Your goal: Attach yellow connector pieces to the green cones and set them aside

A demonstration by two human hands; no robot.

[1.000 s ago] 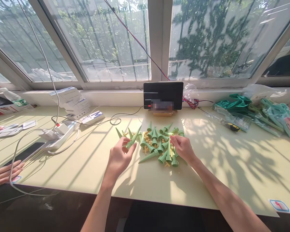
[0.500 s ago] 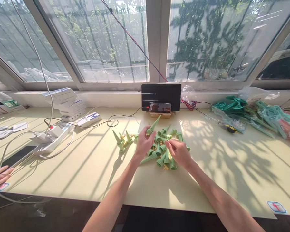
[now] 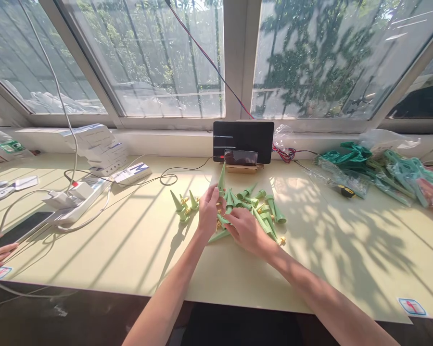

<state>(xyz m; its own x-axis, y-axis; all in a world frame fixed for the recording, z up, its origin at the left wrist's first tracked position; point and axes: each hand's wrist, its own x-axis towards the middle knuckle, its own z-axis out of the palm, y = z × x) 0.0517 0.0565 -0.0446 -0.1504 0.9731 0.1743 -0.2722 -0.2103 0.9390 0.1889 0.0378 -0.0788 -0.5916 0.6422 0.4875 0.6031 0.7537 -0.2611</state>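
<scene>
My left hand (image 3: 208, 210) is closed around a green plastic cone-shaped spike (image 3: 221, 181), its point turned up. Close beside it, low over the pile, my right hand (image 3: 246, 229) has its fingers curled together, with a green spike (image 3: 222, 219) at the fingertips; most of that piece is hidden. Several more green spikes (image 3: 279, 211) lie heaped under and around both hands, with small yellow fittings (image 3: 282, 240) among them. Left of my left hand, green spikes (image 3: 176, 200) with yellow parts stand point up on the table.
At the back are a tablet (image 3: 243, 137) and a phone (image 3: 241, 157) on a stand. A power strip (image 3: 81, 204) with cables and white boxes (image 3: 97, 149) are left. Bagged green parts (image 3: 393, 168) lie right. Another person's hand (image 3: 2, 252) is at the left edge.
The spike in my left hand has tilted more upright. My right hand has moved left and down toward my left hand, and the spikes in the pile have shifted.
</scene>
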